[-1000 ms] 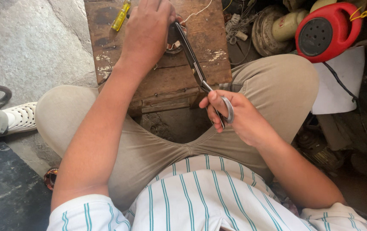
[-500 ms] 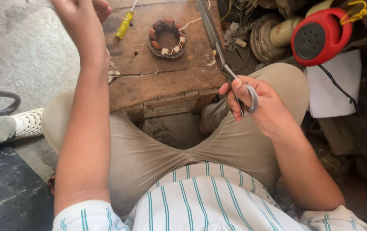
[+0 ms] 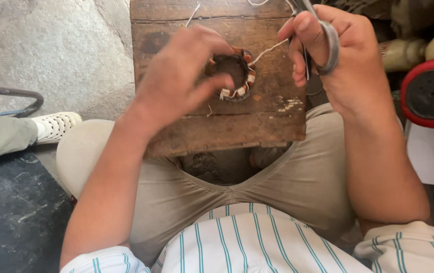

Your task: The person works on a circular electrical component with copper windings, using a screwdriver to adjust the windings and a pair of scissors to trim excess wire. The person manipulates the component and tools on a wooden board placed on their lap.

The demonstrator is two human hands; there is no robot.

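Gripping a small wound ring [image 3: 235, 76] by its near rim, the left hand [image 3: 184, 76] pinned it flat on the wooden board [image 3: 227, 126] over the lap. Right hand [image 3: 346, 60] hovered beside it, fingers closed through the scissors [image 3: 328, 43]. Looked mid-job to me: one white wire [image 3: 270, 49] was sticking out of the ring, not trimmed yet.

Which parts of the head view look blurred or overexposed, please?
Head view: the left hand is softened by motion blur over the round coil; the right hand with the scissors is sharper; sunlight washes out the concrete floor at left.
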